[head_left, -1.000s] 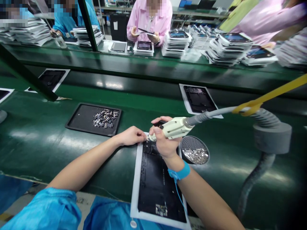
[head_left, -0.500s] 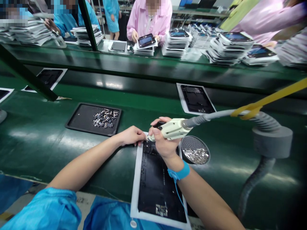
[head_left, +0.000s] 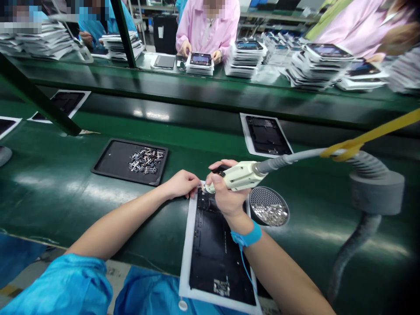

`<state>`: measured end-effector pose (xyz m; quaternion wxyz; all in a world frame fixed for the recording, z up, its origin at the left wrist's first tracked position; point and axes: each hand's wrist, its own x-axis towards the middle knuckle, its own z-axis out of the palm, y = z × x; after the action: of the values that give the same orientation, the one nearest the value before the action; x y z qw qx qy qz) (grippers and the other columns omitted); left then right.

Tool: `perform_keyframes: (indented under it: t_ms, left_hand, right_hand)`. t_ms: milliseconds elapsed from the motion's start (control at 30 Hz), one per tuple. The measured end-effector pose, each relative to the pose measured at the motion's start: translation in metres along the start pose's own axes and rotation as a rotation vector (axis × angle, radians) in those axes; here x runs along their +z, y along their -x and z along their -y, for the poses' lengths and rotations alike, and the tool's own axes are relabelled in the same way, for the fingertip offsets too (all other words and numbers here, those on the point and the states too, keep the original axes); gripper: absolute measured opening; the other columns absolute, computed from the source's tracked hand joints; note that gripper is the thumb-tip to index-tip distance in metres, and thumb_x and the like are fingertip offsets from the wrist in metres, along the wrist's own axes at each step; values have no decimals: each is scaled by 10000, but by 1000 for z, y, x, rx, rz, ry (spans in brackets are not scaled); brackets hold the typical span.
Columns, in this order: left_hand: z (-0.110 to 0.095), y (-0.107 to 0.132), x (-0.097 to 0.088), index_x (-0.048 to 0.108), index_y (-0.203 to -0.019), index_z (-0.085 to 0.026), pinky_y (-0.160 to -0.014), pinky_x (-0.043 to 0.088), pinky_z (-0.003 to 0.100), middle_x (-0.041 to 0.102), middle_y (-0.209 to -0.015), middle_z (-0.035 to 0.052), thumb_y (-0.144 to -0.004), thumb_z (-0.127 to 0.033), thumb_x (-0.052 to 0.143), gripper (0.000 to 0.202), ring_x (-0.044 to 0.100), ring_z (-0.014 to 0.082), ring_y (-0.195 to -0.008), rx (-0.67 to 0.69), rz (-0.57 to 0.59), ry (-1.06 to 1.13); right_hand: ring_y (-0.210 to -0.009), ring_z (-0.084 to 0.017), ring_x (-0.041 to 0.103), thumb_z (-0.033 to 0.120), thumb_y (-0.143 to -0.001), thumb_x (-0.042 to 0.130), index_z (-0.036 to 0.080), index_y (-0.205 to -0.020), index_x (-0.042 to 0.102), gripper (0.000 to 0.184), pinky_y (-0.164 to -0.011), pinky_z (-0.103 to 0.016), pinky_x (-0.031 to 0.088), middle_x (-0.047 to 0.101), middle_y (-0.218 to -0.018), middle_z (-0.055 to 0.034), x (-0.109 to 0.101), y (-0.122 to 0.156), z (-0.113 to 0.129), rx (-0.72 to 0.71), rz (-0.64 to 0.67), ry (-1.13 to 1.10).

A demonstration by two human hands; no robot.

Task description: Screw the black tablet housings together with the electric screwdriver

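A black device panel in a white frame (head_left: 210, 253) lies in front of me on the green belt. My right hand (head_left: 226, 194) is wrapped round a cream electric screwdriver (head_left: 239, 175), its tip down at the panel's far left corner. My left hand (head_left: 182, 183) rests at that same corner with fingers curled together, pinching beside the tip; what it holds is too small to see. A blue wrist strap (head_left: 246, 238) circles my right wrist.
A round perforated dish of screws (head_left: 269, 206) sits right of the panel. A black tray with metal parts (head_left: 131, 162) lies to the left. Another framed panel (head_left: 265, 134) lies beyond. A grey hose and foam collar (head_left: 377, 192) stand at right. People work at stacked trays across the line.
My hands and the screwdriver stay at the panel's corner. The far panel on the belt has drifted left. The person in pink has laid a tablet down on a stack.
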<state>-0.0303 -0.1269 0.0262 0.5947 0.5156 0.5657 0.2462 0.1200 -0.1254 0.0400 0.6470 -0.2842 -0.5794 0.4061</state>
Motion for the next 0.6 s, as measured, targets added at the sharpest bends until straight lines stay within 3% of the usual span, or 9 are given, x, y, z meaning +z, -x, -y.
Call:
perform_keyframes:
  t_ms: [100,167,600]
  left_hand:
    - [6,-1,1,655,-748,-161,-482,371,200,570,-537,-45,-877,-233,530,194,514,95,-475,135,-204,-128]
    - [8,-2,1,672,-758,-161,-529,374,209,599,-584,-34,-874,-256,549,194,524,105,-537,206,-277,-212]
    - [10,-2,0,647,-796,-174,-568,366,214,631,-691,-18,-880,-318,569,185,531,122,-628,231,-277,-265]
  right_hand:
    - [-568,-88,633,299,-871,753,283,-1147,565,335,-582,-295,610,663,-981,16,1,2,-3,22,18,-19]
    - [-574,-90,639,297,-863,761,274,-1141,568,339,-579,-286,608,668,-976,14,2,3,-5,43,23,-22]
    - [-596,-98,634,276,-840,772,255,-1125,583,343,-578,-259,581,659,-889,27,3,9,-13,118,35,-67]
